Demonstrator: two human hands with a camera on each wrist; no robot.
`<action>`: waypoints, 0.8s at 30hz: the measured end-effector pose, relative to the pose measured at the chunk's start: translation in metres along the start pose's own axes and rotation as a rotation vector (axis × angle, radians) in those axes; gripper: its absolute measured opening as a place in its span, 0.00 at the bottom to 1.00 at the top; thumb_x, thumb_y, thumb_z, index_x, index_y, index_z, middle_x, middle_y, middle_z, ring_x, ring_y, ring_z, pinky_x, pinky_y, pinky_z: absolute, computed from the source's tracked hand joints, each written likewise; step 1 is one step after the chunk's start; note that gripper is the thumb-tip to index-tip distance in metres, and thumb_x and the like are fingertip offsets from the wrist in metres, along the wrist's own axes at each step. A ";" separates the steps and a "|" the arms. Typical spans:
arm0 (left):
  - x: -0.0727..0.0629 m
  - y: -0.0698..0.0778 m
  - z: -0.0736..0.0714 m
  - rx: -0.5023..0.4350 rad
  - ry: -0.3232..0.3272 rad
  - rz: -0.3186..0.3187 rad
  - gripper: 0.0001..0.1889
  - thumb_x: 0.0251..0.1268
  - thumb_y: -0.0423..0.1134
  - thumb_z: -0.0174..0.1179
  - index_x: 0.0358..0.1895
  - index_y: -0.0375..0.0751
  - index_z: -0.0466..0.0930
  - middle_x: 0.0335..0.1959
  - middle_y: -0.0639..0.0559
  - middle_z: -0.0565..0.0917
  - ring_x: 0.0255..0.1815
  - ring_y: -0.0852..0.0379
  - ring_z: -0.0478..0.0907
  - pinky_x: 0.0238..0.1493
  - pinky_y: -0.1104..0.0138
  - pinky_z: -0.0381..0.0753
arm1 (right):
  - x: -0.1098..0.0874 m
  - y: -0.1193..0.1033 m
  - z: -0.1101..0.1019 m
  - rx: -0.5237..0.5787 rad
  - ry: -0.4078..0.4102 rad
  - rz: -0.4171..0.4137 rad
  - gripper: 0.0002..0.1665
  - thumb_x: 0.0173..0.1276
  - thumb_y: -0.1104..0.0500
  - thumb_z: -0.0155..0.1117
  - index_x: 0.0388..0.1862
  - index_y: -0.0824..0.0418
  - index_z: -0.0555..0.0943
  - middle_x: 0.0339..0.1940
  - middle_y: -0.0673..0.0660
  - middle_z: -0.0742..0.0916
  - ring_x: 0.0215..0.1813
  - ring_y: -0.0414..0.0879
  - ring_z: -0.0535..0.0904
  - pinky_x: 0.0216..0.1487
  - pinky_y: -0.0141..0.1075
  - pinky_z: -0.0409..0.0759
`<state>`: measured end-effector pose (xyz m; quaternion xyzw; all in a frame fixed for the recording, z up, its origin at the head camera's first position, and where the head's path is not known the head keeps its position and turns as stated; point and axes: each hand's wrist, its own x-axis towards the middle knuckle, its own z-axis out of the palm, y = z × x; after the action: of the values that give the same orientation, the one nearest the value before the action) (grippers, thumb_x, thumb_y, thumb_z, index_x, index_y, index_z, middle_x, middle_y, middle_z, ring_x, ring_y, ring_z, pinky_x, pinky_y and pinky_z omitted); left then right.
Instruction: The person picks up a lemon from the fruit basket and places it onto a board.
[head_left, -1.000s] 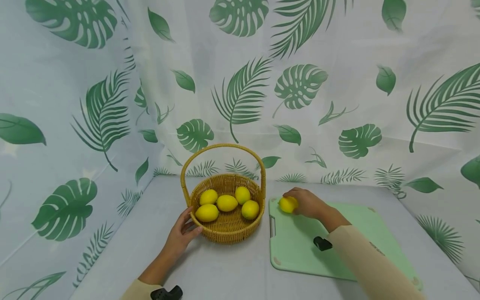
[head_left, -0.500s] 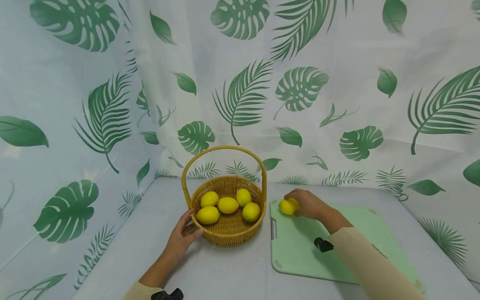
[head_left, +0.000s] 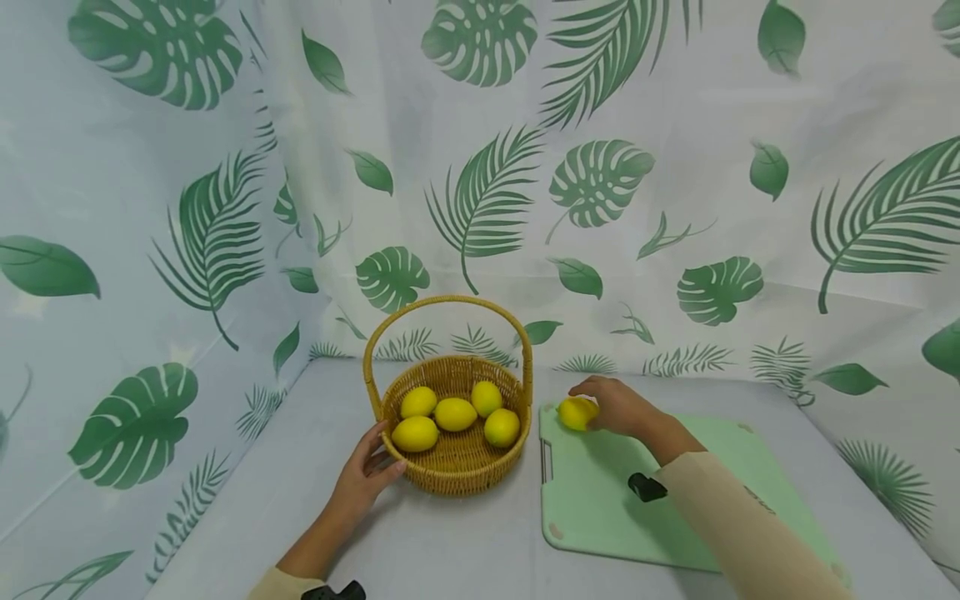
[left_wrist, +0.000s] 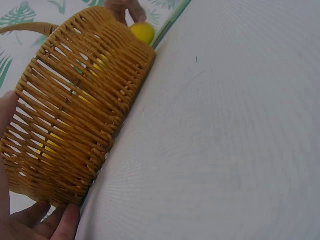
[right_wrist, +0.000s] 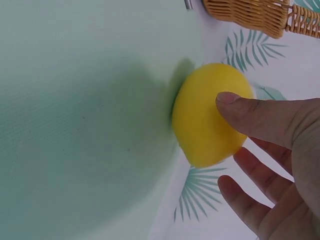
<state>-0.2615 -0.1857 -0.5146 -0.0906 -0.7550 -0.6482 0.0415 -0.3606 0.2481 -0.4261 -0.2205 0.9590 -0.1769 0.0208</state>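
A yellow lemon point(head_left: 574, 413) sits at the far left corner of the light green cutting board point(head_left: 600, 508). My right hand point(head_left: 621, 410) holds it, and the right wrist view shows the thumb pressed on the lemon's side point(right_wrist: 202, 120) with the other fingers behind. To the left stands a wicker basket point(head_left: 459, 481) with an arched handle. Several lemons point(head_left: 455, 414) lie inside it. At its left side my left hand point(head_left: 360, 478) holds the basket, thumb at the near wall and fingers round the side; in the left wrist view its fingertips touch the woven wall point(left_wrist: 85, 115).
A white cloth point(head_left: 450, 558) covers the table. Behind and to the left hang white sheets point(head_left: 495, 100) printed with green leaves. The board has a metal-edged slot point(head_left: 547, 461) on its left side, facing the basket.
The whole head view has shifted slightly downward in the frame. Both hands, the lemon and the basket keep practically the same places relative to each other.
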 end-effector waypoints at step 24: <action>0.000 0.000 -0.002 -0.006 -0.025 0.017 0.39 0.65 0.38 0.66 0.76 0.50 0.56 0.72 0.36 0.61 0.68 0.39 0.65 0.58 0.58 0.74 | -0.013 -0.023 -0.017 -0.050 -0.056 -0.094 0.30 0.55 0.65 0.76 0.58 0.58 0.82 0.55 0.55 0.83 0.59 0.55 0.75 0.61 0.55 0.71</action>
<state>-0.2614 -0.1878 -0.5140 -0.1051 -0.7526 -0.6490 0.0375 -0.3415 0.2400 -0.4029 -0.2706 0.9507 -0.1475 0.0338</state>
